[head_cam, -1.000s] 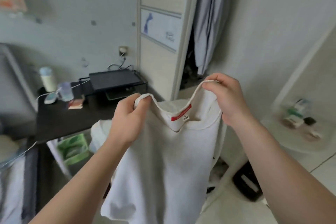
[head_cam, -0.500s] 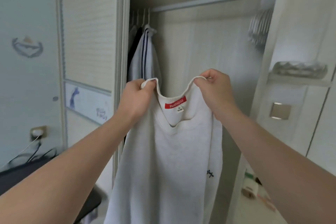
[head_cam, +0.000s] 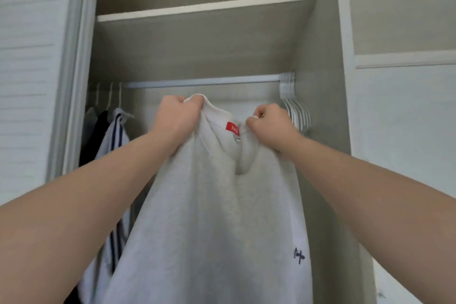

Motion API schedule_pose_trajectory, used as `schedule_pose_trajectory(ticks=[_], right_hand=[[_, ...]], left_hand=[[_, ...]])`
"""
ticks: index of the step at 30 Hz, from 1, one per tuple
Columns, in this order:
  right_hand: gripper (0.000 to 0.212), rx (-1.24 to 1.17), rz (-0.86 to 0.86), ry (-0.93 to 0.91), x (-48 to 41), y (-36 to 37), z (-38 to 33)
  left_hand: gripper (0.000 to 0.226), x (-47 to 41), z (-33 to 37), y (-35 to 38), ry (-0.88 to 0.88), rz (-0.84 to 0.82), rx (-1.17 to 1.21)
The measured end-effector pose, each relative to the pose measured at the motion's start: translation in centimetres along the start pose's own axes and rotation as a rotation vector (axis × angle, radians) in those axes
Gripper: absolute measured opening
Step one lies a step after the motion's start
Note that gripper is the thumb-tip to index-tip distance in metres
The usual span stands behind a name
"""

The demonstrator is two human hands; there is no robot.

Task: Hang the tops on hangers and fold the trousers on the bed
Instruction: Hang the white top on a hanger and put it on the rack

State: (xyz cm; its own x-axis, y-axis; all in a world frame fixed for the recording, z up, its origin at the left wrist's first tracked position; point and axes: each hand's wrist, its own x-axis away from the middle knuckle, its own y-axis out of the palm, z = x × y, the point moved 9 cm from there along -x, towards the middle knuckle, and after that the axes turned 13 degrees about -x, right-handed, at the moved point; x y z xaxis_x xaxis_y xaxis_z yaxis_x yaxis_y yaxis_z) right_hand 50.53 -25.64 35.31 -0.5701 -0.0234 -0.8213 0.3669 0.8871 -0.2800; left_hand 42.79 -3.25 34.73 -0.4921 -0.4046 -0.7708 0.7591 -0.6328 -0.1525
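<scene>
Open wardrobe [head_cam: 320, 57]: shelf [head_cam: 209, 6] above, metal rail [head_cam: 202, 80] beneath.

Far left on the rail: dark garment [head_cam: 95, 136] and striped pale garment [head_cam: 116, 136], hung.

Far right: bunch of bare white hangers [head_cam: 294, 108].

Item in hand: white top [head_cam: 209, 217], held up before the rail, between the two groups. The left hand [head_cam: 177, 121] grips the collar's left side in a fist. The right hand [head_cam: 269, 126] pinches its right side, with the red label [head_cam: 232, 128] between them.

Likely reason: collar raised to take a hanger, none fitted yet.

Unreadable: label text, dark chest mark [head_cam: 299, 254].

Cut off: the top's hem.

Out of view: trousers, bed.
</scene>
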Motion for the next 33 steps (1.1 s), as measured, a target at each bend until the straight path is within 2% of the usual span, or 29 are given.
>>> schedule_pose_trajectory(ticks=[6,8,11,14,17,23,33], right_hand=[[0.015,0.593,-0.173,0.107,-3.9,0.5,2.5],[0.017,0.729,-0.120,0.062,-4.9,-0.1,2.4],[0.030,0.991,0.042,-0.148,-6.4,-1.0,1.4],[0.043,1.187,0.075,-0.111,-8.1,-1.7,3.3],[0.046,1.235,0.098,-0.044,-9.6,-2.2,5.4],[0.040,1.216,0.135,-0.052,-12.3,-2.4,7.2],[0.041,1.028,0.189,-0.040,-15.0,-3.1,7.6]], left_hand=[[0.041,-5.7,1.8,2.9,0.091,-0.018,0.011],[0.039,-6.6,2.8,3.6,0.146,-0.008,-0.030],[0.038,-6.7,4.0,5.0,0.233,-0.005,-0.147],[0.036,-6.1,4.2,6.8,0.307,-0.040,-0.253],[0.038,-5.8,3.8,7.5,0.339,-0.055,-0.326],[0.033,-6.5,2.8,6.8,0.334,-0.078,-0.416],[0.038,-6.1,1.1,7.7,0.328,-0.143,-0.494]])
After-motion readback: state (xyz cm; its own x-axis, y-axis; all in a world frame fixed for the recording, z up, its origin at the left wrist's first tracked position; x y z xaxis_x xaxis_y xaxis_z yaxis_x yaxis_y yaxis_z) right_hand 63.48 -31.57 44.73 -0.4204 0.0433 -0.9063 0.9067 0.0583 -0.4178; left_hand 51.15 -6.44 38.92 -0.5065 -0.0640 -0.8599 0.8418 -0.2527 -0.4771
